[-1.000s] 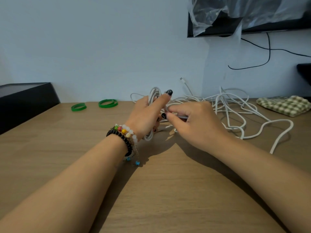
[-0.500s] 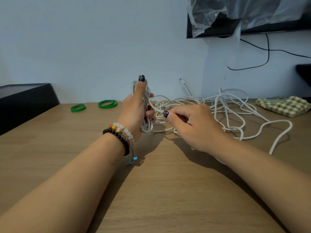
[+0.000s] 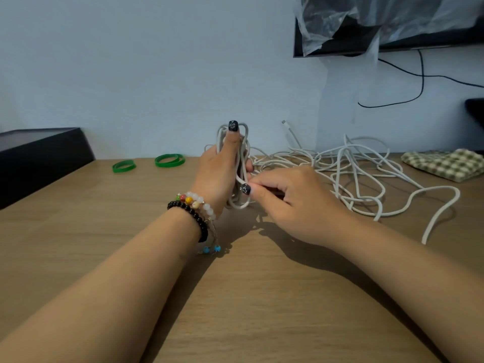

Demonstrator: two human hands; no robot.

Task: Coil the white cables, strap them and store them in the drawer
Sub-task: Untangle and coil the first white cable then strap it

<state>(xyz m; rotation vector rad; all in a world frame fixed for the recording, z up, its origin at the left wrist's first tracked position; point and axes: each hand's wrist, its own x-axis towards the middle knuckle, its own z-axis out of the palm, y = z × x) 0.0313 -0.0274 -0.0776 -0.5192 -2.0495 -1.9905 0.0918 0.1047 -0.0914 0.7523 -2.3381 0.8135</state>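
Since a moment ago the right hand (image 3: 290, 203) has dropped, pinching loose white cable (image 3: 348, 169) at the foot of the upright coil (image 3: 239, 163) gripped by the left hand (image 3: 220, 176) above mid-desk (image 3: 248, 297).

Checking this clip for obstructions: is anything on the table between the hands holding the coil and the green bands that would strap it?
Nothing visible. The left hand grips the white coil, the right hand pinches its strand, and bare table lies between them and the two green bands. The loose cable tangle lies on the other side. No drawer is in view.
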